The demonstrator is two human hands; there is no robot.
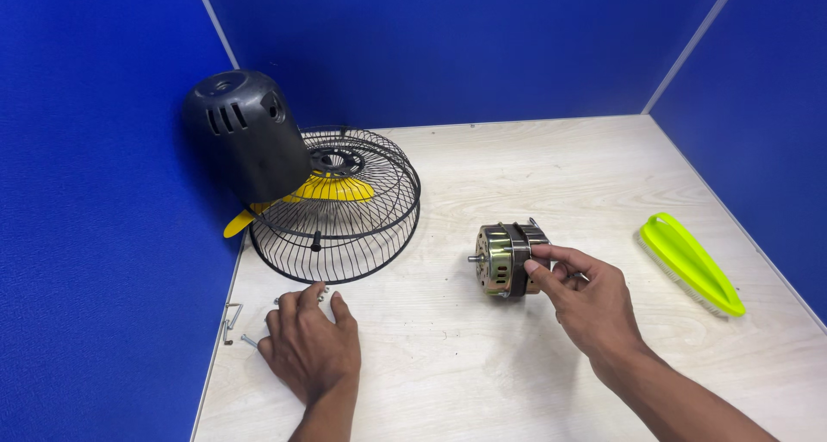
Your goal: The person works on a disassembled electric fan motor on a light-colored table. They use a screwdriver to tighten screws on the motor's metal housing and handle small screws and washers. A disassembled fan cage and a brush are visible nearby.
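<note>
My right hand grips a metal fan motor that lies on its side on the pale wooden table, its shaft pointing left. My left hand rests palm down near the table's left front, its fingers curled over small screws; whether it pinches one I cannot tell. Just beyond it lies a black wire fan guard with a yellow blade inside. A black plastic motor cover leans on the guard's left side.
A lime-green brush lies at the right of the table. A bent metal clip and loose screws sit at the left edge. Blue partition walls close in the table on the left, back and right.
</note>
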